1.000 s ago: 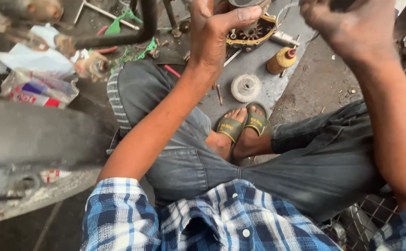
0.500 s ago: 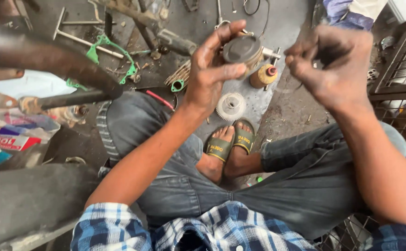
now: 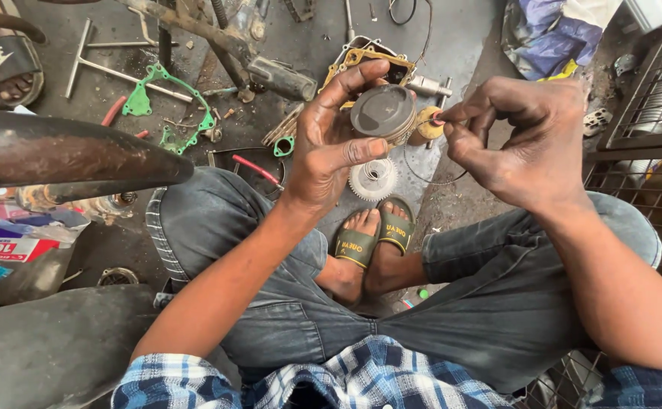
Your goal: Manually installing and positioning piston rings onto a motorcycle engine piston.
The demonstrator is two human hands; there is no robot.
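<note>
Head view: piston gripped in left hand, beside right hand.

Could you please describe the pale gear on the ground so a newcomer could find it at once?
Start at the left hand holding the dark piston. Just below it, above the sandalled feet, lies the gear: a whitish toothed disc, unlike the green gasket.

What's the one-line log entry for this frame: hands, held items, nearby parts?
left hand: holds piston | right hand: pinches thin wire ring beside piston | white gear: on ground below | green gasket: on ground, left
</note>
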